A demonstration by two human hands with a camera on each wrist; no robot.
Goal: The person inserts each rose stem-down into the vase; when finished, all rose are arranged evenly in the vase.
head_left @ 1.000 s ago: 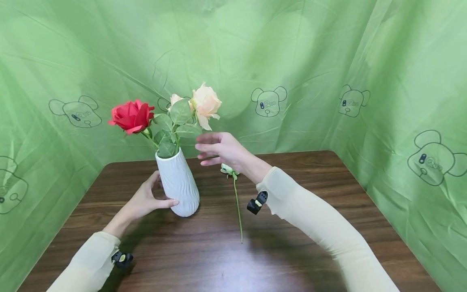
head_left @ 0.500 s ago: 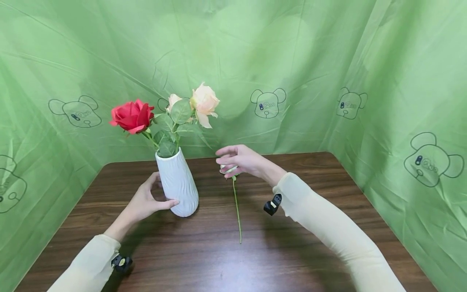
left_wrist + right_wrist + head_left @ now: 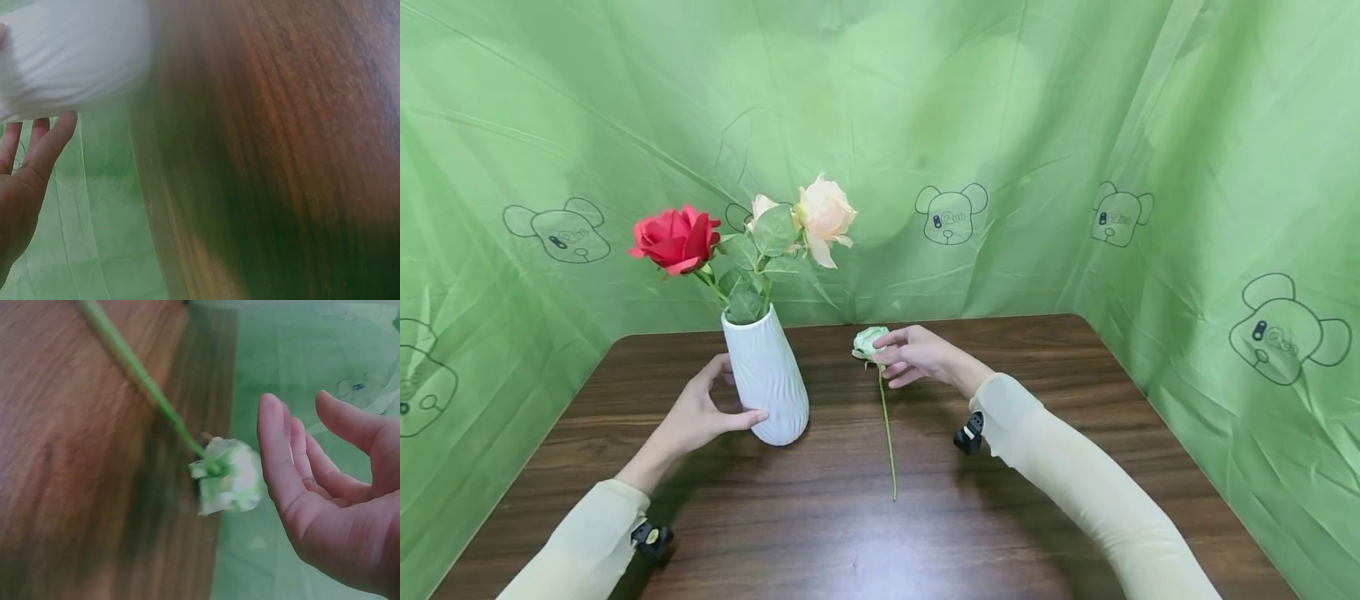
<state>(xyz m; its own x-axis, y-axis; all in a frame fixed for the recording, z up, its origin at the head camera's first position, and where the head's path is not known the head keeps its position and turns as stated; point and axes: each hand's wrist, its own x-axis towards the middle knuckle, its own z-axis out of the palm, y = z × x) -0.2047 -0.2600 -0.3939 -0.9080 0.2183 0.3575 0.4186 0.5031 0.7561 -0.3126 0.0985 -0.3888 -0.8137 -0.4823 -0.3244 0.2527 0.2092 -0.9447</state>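
My left hand (image 3: 700, 406) holds a ribbed white vase (image 3: 767, 375), thumb at its front and fingers behind. The vase leans a little to the left on the table. In the left wrist view, fingertips touch the side of the white vase (image 3: 75, 56). A red rose (image 3: 676, 240) and a peach rose (image 3: 825, 212) with green leaves stand in it. My right hand (image 3: 925, 357), fingers loosely bent, hovers by the head of a pale green rose (image 3: 869, 340) lying on the table. In the right wrist view, a gap shows between the hand (image 3: 331, 494) and the rose (image 3: 228, 478).
The dark wooden table (image 3: 760, 525) is bounded at the back and sides by green cloth (image 3: 880, 100) printed with bear-head outlines. The green rose's stem (image 3: 888, 442) points toward the front of the table.
My right hand has moved away from the vase, right and down, to the green rose's head. My left hand keeps its hold on the vase, which has barely moved.
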